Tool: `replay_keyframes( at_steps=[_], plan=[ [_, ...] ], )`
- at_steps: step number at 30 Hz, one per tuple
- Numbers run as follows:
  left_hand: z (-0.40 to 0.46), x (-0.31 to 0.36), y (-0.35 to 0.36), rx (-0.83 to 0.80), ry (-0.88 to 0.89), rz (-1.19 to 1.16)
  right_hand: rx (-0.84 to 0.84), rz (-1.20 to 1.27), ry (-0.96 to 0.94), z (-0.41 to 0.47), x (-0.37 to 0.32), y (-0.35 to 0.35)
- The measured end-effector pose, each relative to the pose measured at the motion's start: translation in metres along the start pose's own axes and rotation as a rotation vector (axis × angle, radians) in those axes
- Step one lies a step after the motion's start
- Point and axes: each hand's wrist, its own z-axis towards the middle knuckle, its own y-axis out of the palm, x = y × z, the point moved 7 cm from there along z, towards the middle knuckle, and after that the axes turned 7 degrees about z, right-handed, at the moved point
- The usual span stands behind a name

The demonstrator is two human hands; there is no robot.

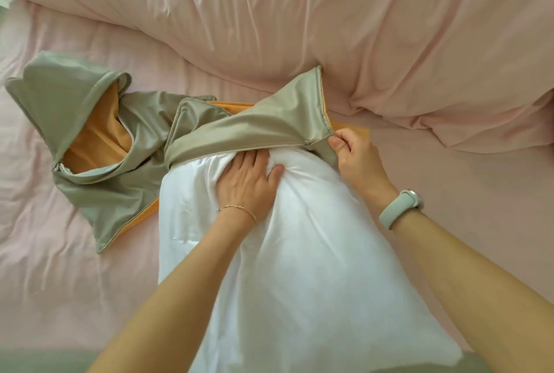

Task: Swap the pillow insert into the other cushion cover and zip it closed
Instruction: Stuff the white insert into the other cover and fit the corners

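Insert (314, 252) under L hand (248, 183) — R hand (356, 156) pinches cover (269, 124).

The single head-worn view looks steeply down, close over a pink bed (449, 186), facing forward.

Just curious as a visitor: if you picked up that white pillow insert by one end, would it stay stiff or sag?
Probably sag: the insert dents under the left hand pressing it. Likely light for its bulk, as it looks puffy. Its sheen hints it could be a bit slippery against the cover, whose edge the right hand pinches.
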Motion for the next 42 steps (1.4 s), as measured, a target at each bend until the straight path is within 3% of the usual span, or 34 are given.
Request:
replay_keyframes(
  at_steps=[3, 5, 6, 8, 11, 13, 14, 17, 21, 24, 27, 29, 33, 36, 38, 40, 42],
  plan=[
    [0.01, 0.019, 0.01, -0.064, -0.007, -0.003, -0.045, -0.119, 0.055, -0.009, 0.018, 0.003],
    [0.005, 0.042, 0.012, -0.089, 0.162, -0.101, -0.071, -0.187, 0.162, -0.019, 0.049, -0.006],
    [-0.002, 0.054, 0.007, -0.073, 0.274, -0.172, -0.081, -0.231, 0.221, -0.025, 0.062, -0.012],
    [-0.025, 0.056, -0.012, 0.108, 0.367, -0.35, -0.026, -0.324, 0.236, -0.038, 0.071, -0.02],
    [-0.059, 0.008, -0.047, 0.509, 0.191, -0.454, 0.154, -0.334, -0.131, -0.057, 0.024, -0.01],
    [-0.074, -0.045, -0.049, 0.608, -0.047, -0.384, 0.117, -0.314, -0.407, -0.069, -0.017, 0.021],
    [-0.078, -0.073, -0.045, 0.569, -0.19, -0.384, 0.084, -0.299, -0.518, -0.075, -0.036, 0.041],
    [-0.09, -0.134, -0.002, 0.218, -0.535, -0.538, 0.018, -0.248, -0.688, -0.077, -0.083, 0.094],
    [-0.099, -0.135, 0.041, -0.142, -0.616, -1.195, -0.041, -0.347, -0.628, -0.051, -0.105, 0.139],
    [-0.098, -0.123, 0.046, -0.147, -0.538, -1.189, -0.073, -0.444, -0.521, -0.033, -0.107, 0.143],
    [-0.091, -0.077, 0.024, -0.125, -0.317, -1.078, 0.011, -0.459, -0.498, -0.04, -0.108, 0.118],
    [-0.075, -0.046, 0.006, -0.153, -0.146, -1.126, 0.024, -0.417, -0.459, -0.046, -0.103, 0.098],
    [-0.049, -0.011, -0.007, -0.51, 0.01, -1.554, 0.03, -0.266, -0.084, -0.024, -0.09, 0.054],
    [-0.041, -0.001, -0.019, -0.665, 0.038, -1.752, -0.003, -0.457, 0.008, -0.002, -0.083, 0.035],
    [-0.025, -0.017, -0.025, -0.456, -0.118, -1.634, 0.006, -0.474, 0.011, 0.002, -0.076, 0.025],
    [-0.002, -0.05, -0.038, -0.004, -0.227, -1.219, 0.072, -0.47, -0.109, -0.004, -0.073, 0.016],
    [0.018, -0.057, -0.052, 0.238, -0.164, -0.818, 0.191, -0.515, -0.284, -0.014, -0.075, 0.009]
  ],
)
